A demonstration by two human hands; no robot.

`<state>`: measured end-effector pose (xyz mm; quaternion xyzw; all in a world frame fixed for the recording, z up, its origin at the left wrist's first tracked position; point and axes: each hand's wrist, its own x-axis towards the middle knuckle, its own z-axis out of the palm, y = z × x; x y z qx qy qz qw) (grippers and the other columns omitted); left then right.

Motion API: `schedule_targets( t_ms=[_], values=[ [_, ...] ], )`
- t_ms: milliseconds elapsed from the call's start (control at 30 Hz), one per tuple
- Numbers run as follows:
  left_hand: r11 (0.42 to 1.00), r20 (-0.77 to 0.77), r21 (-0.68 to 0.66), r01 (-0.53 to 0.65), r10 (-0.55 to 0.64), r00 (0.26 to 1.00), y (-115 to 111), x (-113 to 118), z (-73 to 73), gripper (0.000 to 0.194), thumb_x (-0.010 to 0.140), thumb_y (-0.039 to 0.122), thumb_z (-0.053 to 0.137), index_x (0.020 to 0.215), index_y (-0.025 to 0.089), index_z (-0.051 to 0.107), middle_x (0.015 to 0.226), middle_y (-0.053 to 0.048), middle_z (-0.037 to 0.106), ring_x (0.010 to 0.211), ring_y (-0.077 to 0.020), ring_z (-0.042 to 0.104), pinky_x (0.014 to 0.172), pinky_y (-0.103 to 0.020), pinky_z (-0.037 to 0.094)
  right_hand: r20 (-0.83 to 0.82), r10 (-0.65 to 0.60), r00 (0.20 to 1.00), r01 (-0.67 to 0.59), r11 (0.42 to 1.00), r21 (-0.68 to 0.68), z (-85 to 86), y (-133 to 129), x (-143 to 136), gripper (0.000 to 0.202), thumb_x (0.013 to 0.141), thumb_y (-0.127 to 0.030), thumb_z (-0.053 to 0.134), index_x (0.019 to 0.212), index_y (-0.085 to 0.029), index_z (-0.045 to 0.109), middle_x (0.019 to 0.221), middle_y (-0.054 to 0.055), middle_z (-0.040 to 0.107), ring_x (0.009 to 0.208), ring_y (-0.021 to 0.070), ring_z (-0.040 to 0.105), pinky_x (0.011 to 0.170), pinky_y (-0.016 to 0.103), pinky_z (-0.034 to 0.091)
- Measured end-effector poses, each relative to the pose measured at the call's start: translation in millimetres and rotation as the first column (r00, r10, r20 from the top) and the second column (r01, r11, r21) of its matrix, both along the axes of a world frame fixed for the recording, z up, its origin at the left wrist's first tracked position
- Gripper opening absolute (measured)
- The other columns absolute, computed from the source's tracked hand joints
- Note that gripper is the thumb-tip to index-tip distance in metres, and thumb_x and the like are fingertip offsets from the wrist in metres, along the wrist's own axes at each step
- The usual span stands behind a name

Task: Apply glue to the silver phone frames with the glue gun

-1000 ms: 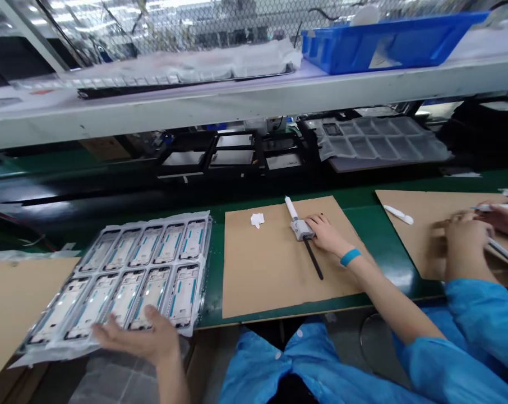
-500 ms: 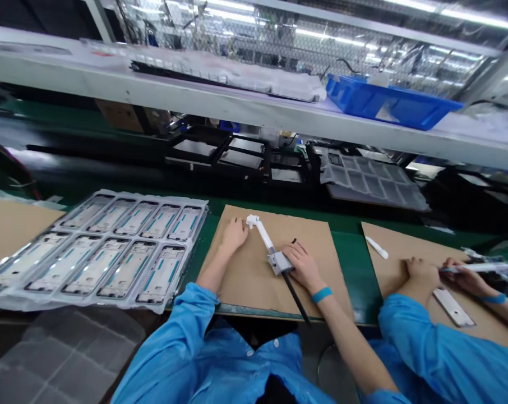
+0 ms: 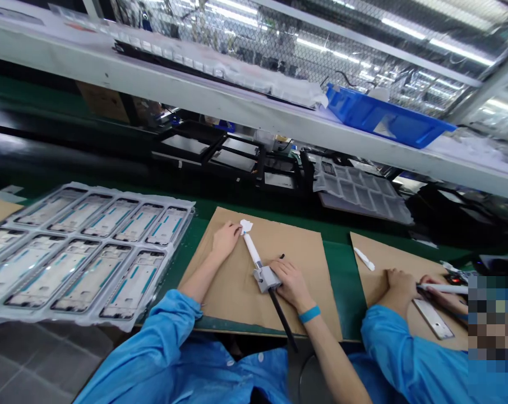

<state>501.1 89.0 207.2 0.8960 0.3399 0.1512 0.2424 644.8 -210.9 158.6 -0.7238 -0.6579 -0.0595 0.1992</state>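
A white rod-shaped tool lies slanted on a cardboard sheet. Its lower end runs into a grey block, and a black strip or cable trails from that toward the table edge. At the tool's upper tip is a crumpled white wipe. The fingertips of my left hand are closed at the left edge of this wipe. My right hand, with a blue wristband, is curled over the right side of the grey block; its fingertips are partly hidden.
At left sits a clear tray of several phone frames. A co-worker's hand works at right on another cardboard sheet, near a white tool and a phone part. Overhead, a shelf carries a blue bin.
My view has turned slightly, shifting the scene left. My left fingertips have come onto the wipe, which looks more spread out. My right hand stays on the grey block.
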Motion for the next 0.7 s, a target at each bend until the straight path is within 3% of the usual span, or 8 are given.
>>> schedule_targets(
  t_ms=[200,400,567,700],
  values=[
    [0.995,-0.053,0.038,0.096,-0.094,0.994,6,0,-5.0,0.043,0.123,0.029,0.052,0.148,0.031,0.087,0.146,-0.011,0.076,0.129,-0.0281,0.078,0.101,-0.033,0.059,-0.049,0.016,0.999,-0.017,0.999,-0.031,0.7,0,-2,0.071,0.086,-0.006,0.064,0.154,-0.021,0.079,0.155,0.013,0.078,0.151,0.0299,0.071,0.124,0.047,0.064],
    [0.981,-0.103,0.121,0.153,-0.141,0.985,7,-5,4.4,0.041,0.116,0.018,0.061,0.143,0.032,0.089,0.145,-0.012,0.076,0.136,-0.0316,0.075,0.116,-0.040,0.059,-0.094,-0.009,0.996,0.009,1.000,-0.003,2.6,3,-8,0.077,0.082,-0.005,0.060,0.153,-0.027,0.079,0.155,0.008,0.079,0.152,0.0278,0.072,0.123,0.044,0.067],
    [0.969,-0.178,0.189,0.156,-0.123,0.976,-1,-13,13.9,0.047,0.114,0.012,0.059,0.147,0.032,0.087,0.150,-0.012,0.076,0.139,-0.0319,0.073,0.117,-0.043,0.058,-0.082,0.025,0.996,-0.017,0.996,0.093,-21.5,6,-5,0.091,0.074,-0.008,0.053,0.158,-0.034,0.076,0.159,0.002,0.077,0.151,0.0286,0.075,0.123,0.051,0.071],
    [0.968,-0.214,0.210,0.139,-0.093,0.972,-11,-17,16.4,0.045,0.115,0.014,0.060,0.148,0.032,0.085,0.152,-0.012,0.076,0.142,-0.0325,0.071,0.118,-0.045,0.059,-0.101,0.009,0.995,-0.001,0.997,0.072,-44.0,5,2,0.108,0.067,-0.016,0.054,0.169,-0.047,0.070,0.164,-0.002,0.073,0.154,0.0326,0.074,0.125,0.057,0.069]
  ],
)
